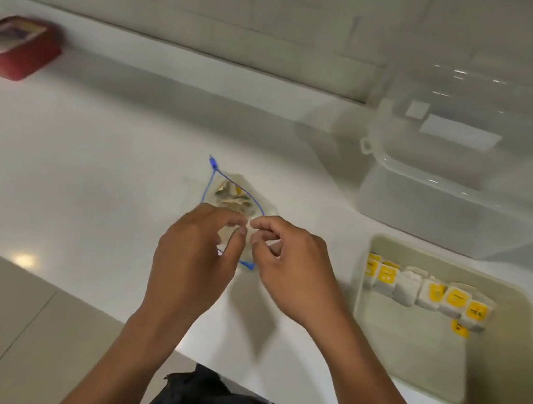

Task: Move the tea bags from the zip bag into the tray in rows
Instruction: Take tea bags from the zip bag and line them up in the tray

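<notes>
A clear zip bag (237, 194) with a blue zip edge lies open on the white counter, with several tea bags inside. My left hand (197, 250) and my right hand (286, 267) meet just in front of the bag's mouth, fingertips pinched together on a pale tea bag (248, 230) that is mostly hidden between them. To the right sits a beige tray (504, 403) holding a row of several tea bags (431, 292) with yellow tags along its far side, and one loose yellow tag lies just below the row.
A large translucent lidded container (459, 196) stands behind the tray at the right. A red box (15, 46) lies at the far left of the counter. The counter's front edge runs diagonally past my forearms, with tiled floor below.
</notes>
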The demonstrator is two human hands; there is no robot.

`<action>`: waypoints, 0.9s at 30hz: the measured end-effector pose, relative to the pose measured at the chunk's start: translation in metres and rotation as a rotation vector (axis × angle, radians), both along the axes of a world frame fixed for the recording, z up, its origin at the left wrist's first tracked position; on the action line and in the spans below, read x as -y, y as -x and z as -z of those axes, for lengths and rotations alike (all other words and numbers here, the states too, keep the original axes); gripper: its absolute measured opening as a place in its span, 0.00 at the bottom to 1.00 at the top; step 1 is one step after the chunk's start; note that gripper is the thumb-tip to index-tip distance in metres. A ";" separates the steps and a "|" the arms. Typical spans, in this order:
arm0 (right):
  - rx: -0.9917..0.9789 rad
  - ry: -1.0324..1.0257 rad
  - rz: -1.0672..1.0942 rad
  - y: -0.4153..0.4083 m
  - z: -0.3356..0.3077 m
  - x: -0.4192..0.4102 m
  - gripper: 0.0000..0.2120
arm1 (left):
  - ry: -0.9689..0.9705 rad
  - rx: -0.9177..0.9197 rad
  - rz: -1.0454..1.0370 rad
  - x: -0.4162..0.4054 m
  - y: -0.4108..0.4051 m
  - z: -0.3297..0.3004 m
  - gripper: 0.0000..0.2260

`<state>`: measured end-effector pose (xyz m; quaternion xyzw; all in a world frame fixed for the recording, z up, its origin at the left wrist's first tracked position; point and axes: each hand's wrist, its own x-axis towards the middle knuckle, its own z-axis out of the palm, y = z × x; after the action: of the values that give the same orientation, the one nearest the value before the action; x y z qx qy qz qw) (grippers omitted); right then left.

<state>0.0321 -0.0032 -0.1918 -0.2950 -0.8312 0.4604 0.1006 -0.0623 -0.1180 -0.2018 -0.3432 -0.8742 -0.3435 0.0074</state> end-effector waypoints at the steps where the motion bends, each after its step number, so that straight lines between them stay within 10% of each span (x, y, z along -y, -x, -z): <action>1: 0.021 -0.020 -0.021 0.011 0.005 0.006 0.13 | 0.030 -0.017 -0.039 0.007 0.009 0.004 0.06; 7: 0.216 -0.256 -0.213 0.076 0.035 0.012 0.15 | 0.412 0.002 -0.029 0.014 0.047 0.026 0.16; 14: 0.468 -0.578 -0.243 0.121 0.072 0.000 0.14 | 0.347 0.002 0.038 0.017 0.069 0.019 0.14; 27: 0.230 -0.494 0.063 0.107 0.046 0.023 0.08 | 0.297 0.021 0.063 0.025 0.095 0.019 0.14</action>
<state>-0.0753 -0.0266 -0.2375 -0.3379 -0.9146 0.2038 0.0887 -0.1578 -0.1434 -0.2211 -0.3642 -0.9042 -0.2139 -0.0635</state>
